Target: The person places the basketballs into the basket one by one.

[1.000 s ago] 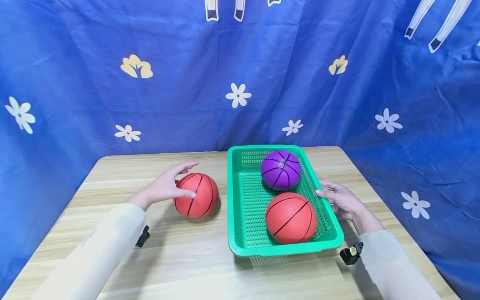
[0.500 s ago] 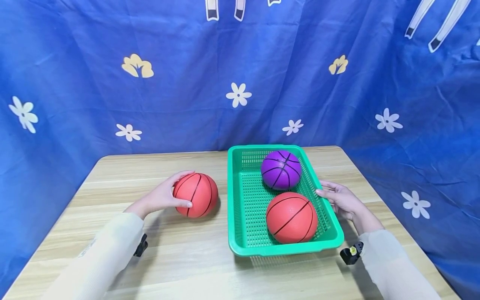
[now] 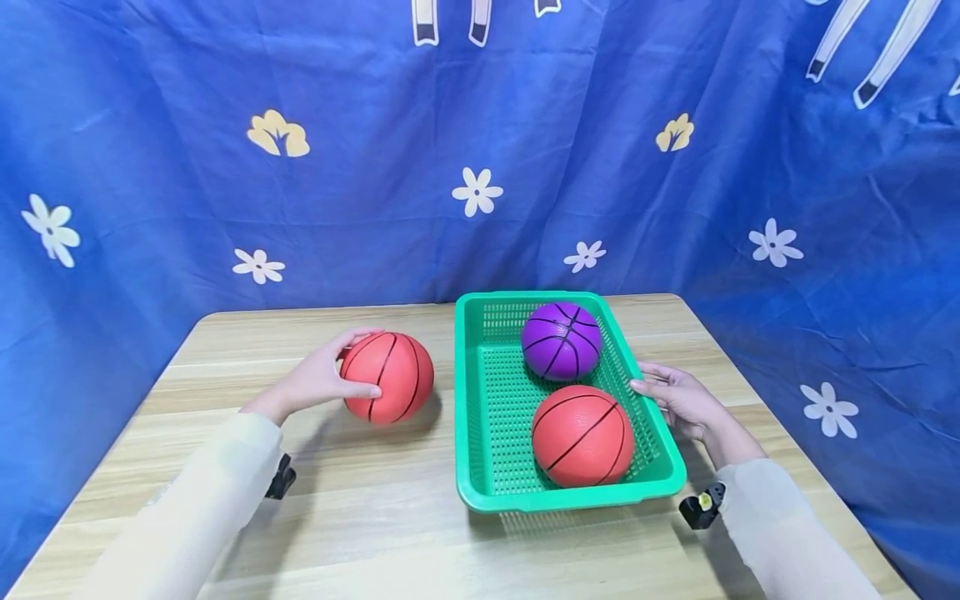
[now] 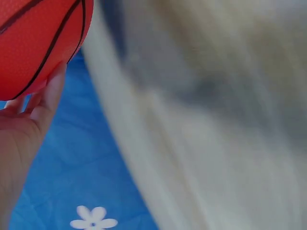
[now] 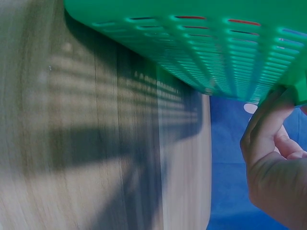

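My left hand (image 3: 311,382) grips a red toy basketball (image 3: 392,379) from its left side, thumb in front and fingers behind it. In the left wrist view the fingers (image 4: 52,93) curve against this black-lined ball (image 4: 41,48). On the right, my right hand (image 3: 686,406) holds the side rim of a green plastic basket (image 3: 570,500), thumb on the rim's top and the other fingers partly hidden beneath. From the right wrist, the slotted basket wall (image 5: 201,52) shows above the table. Inside it sit a purple basketball (image 3: 562,342) at the back and another red basketball (image 3: 583,436) in front.
A light wooden table (image 3: 375,533) carries everything. Behind it and along the right side hangs a blue curtain (image 3: 360,167) with white flowers. A small black device (image 3: 702,507) is strapped at the right wrist, and a similar one (image 3: 281,478) at the left.
The left hand has closed around the left red basketball, which now sits slightly higher in the head view. The right hand and the basket have stayed in place.
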Demonstrator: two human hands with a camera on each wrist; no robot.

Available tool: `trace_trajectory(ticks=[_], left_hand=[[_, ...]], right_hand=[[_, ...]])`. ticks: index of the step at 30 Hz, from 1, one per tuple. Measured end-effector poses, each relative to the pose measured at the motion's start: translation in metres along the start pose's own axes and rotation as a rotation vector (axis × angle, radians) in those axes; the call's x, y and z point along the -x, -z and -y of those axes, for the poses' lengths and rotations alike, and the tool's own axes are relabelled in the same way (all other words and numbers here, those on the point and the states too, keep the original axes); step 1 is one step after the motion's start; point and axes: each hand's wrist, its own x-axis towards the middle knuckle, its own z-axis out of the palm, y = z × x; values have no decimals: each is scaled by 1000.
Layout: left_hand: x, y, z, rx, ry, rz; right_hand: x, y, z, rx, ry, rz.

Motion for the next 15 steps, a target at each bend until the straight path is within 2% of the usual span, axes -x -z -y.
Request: trace_trajectory(ticks=[3, 8, 11, 15], left_hand=[[-10, 7, -14, 18, -16, -11], [-29, 15, -41, 67, -82, -29], [-39, 15, -56, 69, -114, -23], [-51, 11, -76, 69, -120, 8]], right_hand=[[1, 0, 0, -2, 2, -2], [0, 0, -1, -13, 3, -4], [0, 0, -1, -11, 5, -1], [-2, 0, -2, -13, 4, 2]])
